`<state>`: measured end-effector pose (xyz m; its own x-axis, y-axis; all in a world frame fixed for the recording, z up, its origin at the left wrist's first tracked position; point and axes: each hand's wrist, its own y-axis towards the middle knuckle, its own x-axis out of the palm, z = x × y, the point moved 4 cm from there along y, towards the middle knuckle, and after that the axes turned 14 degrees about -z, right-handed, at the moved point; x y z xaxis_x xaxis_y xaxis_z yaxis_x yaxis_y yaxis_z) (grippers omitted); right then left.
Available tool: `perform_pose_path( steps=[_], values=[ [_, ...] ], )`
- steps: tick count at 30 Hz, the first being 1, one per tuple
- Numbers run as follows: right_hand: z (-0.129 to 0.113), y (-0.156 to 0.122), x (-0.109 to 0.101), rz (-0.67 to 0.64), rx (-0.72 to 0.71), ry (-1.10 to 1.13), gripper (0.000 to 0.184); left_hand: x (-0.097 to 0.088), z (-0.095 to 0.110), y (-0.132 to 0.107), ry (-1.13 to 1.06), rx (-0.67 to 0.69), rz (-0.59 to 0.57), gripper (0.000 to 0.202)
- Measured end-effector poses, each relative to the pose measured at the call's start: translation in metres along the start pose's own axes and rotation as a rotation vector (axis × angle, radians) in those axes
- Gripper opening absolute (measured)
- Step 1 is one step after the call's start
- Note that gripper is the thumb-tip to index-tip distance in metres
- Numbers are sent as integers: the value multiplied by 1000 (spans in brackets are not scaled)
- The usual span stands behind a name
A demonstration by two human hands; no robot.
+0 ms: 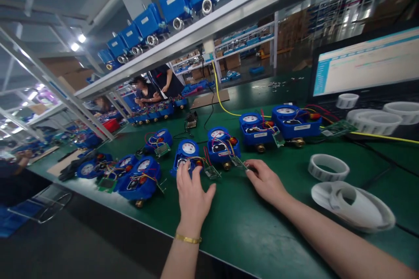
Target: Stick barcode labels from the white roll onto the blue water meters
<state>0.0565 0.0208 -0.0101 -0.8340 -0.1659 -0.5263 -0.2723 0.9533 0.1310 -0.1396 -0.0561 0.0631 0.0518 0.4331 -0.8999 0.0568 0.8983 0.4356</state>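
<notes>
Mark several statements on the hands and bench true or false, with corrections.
1. The right hand pinches the edge of a small circuit board. True.
2. The left hand wears a black glove. False: it is bare, with a gold bracelet at the wrist.
3. The screen is dark. False: it is lit.
4. Blue units line the shelf overhead. True.
5. The white rolls lie left of the left hand. False: right of the right hand.

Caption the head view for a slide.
Left hand spread at a blue dial-faced meter, right hand at the edge of a small circuit board, above a green workbench.
</notes>
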Motion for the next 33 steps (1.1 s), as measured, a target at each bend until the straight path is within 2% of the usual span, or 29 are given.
perform_pose_path(
  steps=[4,7,11,18,33],
  values=[
    [2,1,1,2,-4,-21,28,11,10,14,103,39,-88,56],
    [3,1,2,-4,9,-40,31,18,10,18,120,31,-93,44],
    [3,0,1,-8,15,-58,35,20,7,15,51,28,-47,28],
    [10,0,2,-15,32,-98,37,13,3,4,-93,-45,132,35],
    [14,1,3,-25,33,-93,34,16,1,5,-131,-51,110,31]
  ],
)
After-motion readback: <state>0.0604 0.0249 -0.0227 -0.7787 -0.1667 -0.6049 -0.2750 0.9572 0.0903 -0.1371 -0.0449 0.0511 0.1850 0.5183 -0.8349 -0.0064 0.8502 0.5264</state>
